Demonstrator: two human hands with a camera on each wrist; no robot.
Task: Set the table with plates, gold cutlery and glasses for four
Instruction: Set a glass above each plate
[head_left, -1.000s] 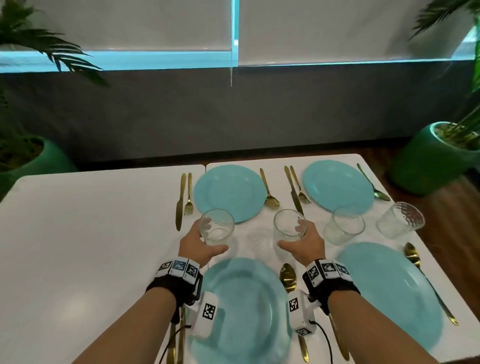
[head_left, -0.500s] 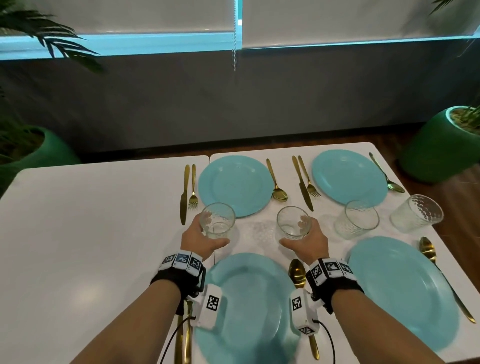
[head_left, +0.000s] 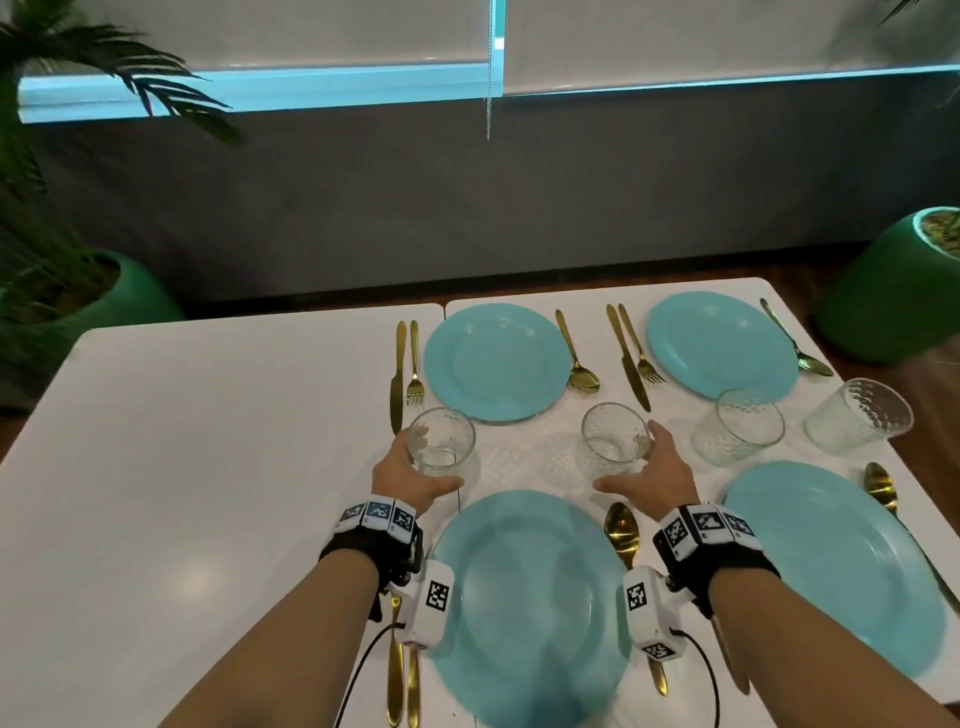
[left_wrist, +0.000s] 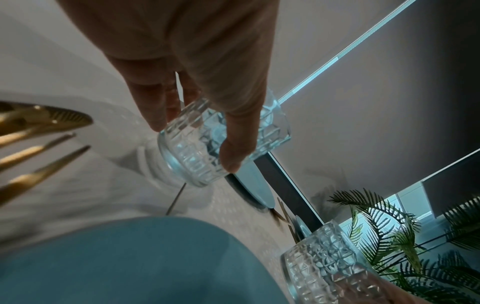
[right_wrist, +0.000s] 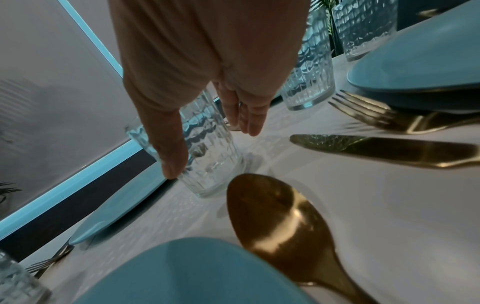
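Observation:
Two patterned clear glasses stand on the white table (head_left: 208, 467) between the teal plates. My left hand (head_left: 422, 470) grips the left glass (head_left: 441, 441) (left_wrist: 223, 142), thumb on the near side and fingers behind. The right glass (head_left: 614, 441) (right_wrist: 207, 152) is held by my right hand (head_left: 644, 470), its thumb (right_wrist: 170, 158) on the wall. Teal plates lie far left (head_left: 498, 361), far right (head_left: 722, 345), near middle (head_left: 530, 603) and near right (head_left: 836, 566). A gold spoon (head_left: 621, 530) (right_wrist: 280, 222) lies under my right wrist.
Two more glasses (head_left: 740, 426) (head_left: 857, 421) stand to the right. Gold knives, forks and spoons flank each plate, such as a knife (head_left: 397, 374) and fork (head_left: 414, 364). Green plant pots (head_left: 119, 296) (head_left: 904, 291) sit on the floor at both far corners.
Both hands keep hold of their glasses. The left glass has slid a little to the left and toward me. The head view has shifted slightly.

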